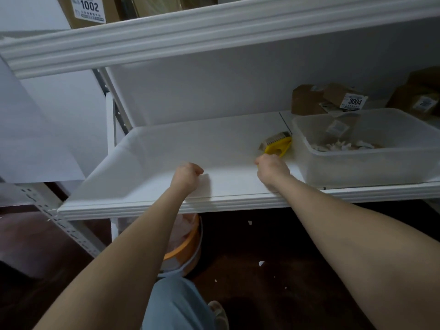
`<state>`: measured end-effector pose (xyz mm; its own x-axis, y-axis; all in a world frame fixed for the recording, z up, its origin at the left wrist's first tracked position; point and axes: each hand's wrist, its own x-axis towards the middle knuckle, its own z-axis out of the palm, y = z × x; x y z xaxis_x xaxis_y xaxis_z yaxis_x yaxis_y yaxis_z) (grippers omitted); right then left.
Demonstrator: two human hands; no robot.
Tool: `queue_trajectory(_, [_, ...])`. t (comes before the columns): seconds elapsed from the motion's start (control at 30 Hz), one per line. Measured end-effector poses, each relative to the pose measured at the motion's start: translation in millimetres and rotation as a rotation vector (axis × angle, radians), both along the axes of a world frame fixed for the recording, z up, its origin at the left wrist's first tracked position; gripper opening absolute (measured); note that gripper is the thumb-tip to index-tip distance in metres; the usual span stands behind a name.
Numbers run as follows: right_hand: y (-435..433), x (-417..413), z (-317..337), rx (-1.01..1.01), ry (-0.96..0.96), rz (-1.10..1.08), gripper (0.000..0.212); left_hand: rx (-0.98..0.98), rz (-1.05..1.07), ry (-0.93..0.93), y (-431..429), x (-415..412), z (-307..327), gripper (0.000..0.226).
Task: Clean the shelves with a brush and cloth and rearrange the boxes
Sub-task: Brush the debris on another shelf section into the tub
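Observation:
My right hand (271, 169) grips the handle of a yellow brush (277, 144), whose pale bristles lie on the white shelf (190, 144) close to a clear plastic bin (371, 163). My left hand (187, 173) rests on the shelf near its front edge, fingers curled with nothing visible in them. Cardboard boxes (326, 98) with white labels, one reading 3004, stand at the back right of the shelf behind the bin. No cloth shows in this view.
The bin holds crumpled paper scraps and a small labelled box. A box marked 1002 (89, 9) sits on the upper shelf. Below the shelf stands an orange-rimmed bucket (185, 248) on a dark floor with white scraps. A perforated metal upright (69, 229) stands at the left.

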<state>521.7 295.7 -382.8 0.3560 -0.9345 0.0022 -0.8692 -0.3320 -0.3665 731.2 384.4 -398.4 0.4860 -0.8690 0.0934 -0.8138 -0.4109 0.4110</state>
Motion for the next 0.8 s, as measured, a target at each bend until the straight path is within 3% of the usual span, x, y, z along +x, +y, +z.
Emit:
queue_trajectory(0.23, [-8, -5, -4, 0.006, -0.217, -0.114, 0.035, -0.005, 0.057, 0.026, 4, 2, -1, 0.039])
queue_trajectory(0.37, [-10, -12, -6, 0.014, -0.233, -0.204, 0.032, 0.063, 0.041, -0.007, -4, -8, -3, 0.036])
queue_trajectory(0.57, [1, -15, -8, 0.088, -0.084, -0.052, 0.032, 0.066, 0.006, 0.008, 4, 1, -2, 0.030])
queue_trajectory(0.67, [13, -2, -10, 0.100, -0.048, 0.042, 0.018, 0.037, 0.049, 0.023, 15, 12, -4, 0.030])
queue_trajectory(0.8, [25, 21, -13, 0.122, -0.083, 0.105, 0.029, 0.073, -0.008, 0.019, 22, 14, -5, 0.035])
